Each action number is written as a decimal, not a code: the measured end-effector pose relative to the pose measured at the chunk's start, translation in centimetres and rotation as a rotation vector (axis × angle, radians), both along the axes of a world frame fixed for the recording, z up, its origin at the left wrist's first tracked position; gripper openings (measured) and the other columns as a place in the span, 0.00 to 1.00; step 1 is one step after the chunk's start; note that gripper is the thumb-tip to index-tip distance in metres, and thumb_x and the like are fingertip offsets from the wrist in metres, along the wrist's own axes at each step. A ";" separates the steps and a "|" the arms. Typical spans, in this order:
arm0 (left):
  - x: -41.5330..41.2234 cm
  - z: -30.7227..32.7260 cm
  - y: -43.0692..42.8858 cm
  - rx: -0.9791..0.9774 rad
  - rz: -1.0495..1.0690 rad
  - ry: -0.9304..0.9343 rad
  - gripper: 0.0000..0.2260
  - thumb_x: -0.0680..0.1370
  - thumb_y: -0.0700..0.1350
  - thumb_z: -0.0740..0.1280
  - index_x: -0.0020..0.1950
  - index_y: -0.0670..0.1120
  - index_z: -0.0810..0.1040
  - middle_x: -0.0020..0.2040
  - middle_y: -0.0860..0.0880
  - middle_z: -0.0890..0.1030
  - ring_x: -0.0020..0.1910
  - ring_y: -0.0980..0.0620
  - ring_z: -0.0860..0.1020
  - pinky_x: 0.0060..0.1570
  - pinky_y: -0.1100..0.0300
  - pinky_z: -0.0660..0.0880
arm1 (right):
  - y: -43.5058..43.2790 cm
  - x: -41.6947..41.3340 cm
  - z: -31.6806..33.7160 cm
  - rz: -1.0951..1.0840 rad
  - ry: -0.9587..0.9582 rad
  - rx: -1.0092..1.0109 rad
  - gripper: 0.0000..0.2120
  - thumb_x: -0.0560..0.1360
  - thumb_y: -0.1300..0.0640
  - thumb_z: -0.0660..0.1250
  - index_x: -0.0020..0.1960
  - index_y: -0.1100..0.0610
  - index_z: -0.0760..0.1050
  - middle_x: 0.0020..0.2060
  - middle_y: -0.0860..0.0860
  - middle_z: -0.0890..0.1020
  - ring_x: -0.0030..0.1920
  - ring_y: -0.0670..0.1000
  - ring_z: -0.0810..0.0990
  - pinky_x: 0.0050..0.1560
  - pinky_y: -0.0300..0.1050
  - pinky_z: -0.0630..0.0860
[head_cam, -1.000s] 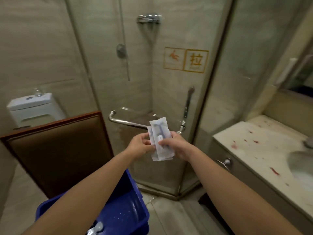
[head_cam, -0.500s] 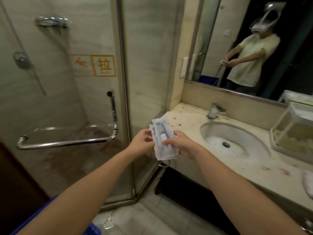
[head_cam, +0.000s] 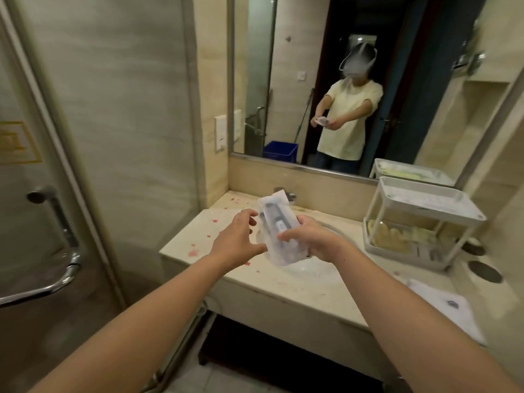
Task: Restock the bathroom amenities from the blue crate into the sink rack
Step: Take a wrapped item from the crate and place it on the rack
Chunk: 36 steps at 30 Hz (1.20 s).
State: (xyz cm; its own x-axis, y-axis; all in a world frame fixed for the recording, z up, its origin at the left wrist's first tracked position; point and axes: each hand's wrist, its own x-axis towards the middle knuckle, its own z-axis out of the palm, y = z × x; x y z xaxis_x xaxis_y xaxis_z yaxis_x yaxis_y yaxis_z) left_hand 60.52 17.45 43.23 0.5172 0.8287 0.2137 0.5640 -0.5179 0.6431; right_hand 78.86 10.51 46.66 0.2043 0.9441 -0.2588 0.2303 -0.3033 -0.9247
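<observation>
Right hand (head_cam: 313,240) grips a small stack of clear plastic amenity packets (head_cam: 279,231), fingers curled around the right edge and thumb pressed across the front. A dark, toothbrush-like item shows through the wrapping. Left hand (head_cam: 238,240) sits just beside the stack's left edge with its fingers spread and loosely bent, holding nothing. Its thumb is at the lower edge of the plastic, but whether it actually touches cannot be told. Both hands are raised over the sink basin (head_cam: 312,269), which is set into a pale stone tabletop (head_cam: 283,290) speckled with red marks. The stack stands nearly upright, its long axis running from the bottom, near the person, up and away, with the top leaning a little to the left. The sink rack (head_cam: 428,198), a white two-tier stand, rests on the tabletop to the right of the hands and slightly farther back, against the wall under the mirror (head_cam: 326,66). Its lower tier already holds yellowish packets (head_cam: 397,234), and its top tray looks bare. The right hand is the one nearer the rack, and it already has the stack, so the coming move looks like a reach to the right and slightly forward. The blue crate (head_cam: 280,150) appears only as a reflection in the mirror, on the floor behind the person. A flat white packet (head_cam: 442,304) lies on the tabletop at the near right.
</observation>
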 end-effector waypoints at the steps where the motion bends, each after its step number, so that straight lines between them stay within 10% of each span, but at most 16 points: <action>1: 1.5 0.2 0.0 0.018 -0.016 0.006 0.36 0.67 0.60 0.75 0.69 0.57 0.61 0.60 0.60 0.69 0.54 0.59 0.74 0.32 0.61 0.76 | -0.2 1.5 0.2 -0.006 -0.021 0.003 0.28 0.63 0.53 0.74 0.62 0.54 0.74 0.55 0.55 0.81 0.55 0.57 0.80 0.47 0.51 0.80; 9: 12.5 1.1 0.0 0.351 -0.098 0.069 0.40 0.67 0.62 0.75 0.73 0.56 0.61 0.67 0.51 0.64 0.63 0.51 0.69 0.55 0.57 0.74 | -2.3 11.8 1.3 -0.077 -0.111 -0.032 0.21 0.68 0.58 0.75 0.59 0.53 0.74 0.51 0.52 0.81 0.50 0.53 0.81 0.41 0.46 0.80; 19: 23.6 1.5 0.1 0.598 -0.576 0.277 0.45 0.67 0.58 0.76 0.77 0.56 0.55 0.79 0.51 0.52 0.78 0.49 0.49 0.77 0.50 0.46 | -6.0 20.8 2.0 -0.024 -0.269 -0.206 0.19 0.70 0.62 0.74 0.59 0.56 0.73 0.51 0.55 0.80 0.48 0.53 0.80 0.46 0.46 0.79; 26: 31.1 1.3 1.6 0.649 -0.791 0.349 0.37 0.67 0.55 0.75 0.72 0.54 0.62 0.68 0.52 0.69 0.69 0.50 0.65 0.76 0.52 0.53 | -5.8 25.7 2.3 -0.037 -0.304 -0.329 0.22 0.69 0.63 0.75 0.60 0.56 0.73 0.58 0.57 0.79 0.58 0.57 0.79 0.59 0.52 0.78; 31: 36.1 2.7 3.8 0.541 -0.887 0.377 0.26 0.66 0.53 0.74 0.61 0.55 0.68 0.57 0.55 0.75 0.53 0.52 0.73 0.46 0.61 0.70 | -5.5 29.1 2.7 -0.102 -0.332 -0.356 0.15 0.69 0.62 0.75 0.49 0.51 0.73 0.49 0.52 0.77 0.52 0.56 0.78 0.46 0.47 0.76; 36: 40.2 3.7 5.4 0.564 -1.009 0.382 0.25 0.66 0.54 0.74 0.60 0.54 0.70 0.53 0.55 0.76 0.47 0.54 0.73 0.41 0.59 0.72 | -5.3 31.6 3.0 -0.232 -0.306 -0.328 0.18 0.68 0.65 0.75 0.53 0.52 0.74 0.49 0.52 0.78 0.50 0.53 0.78 0.47 0.48 0.74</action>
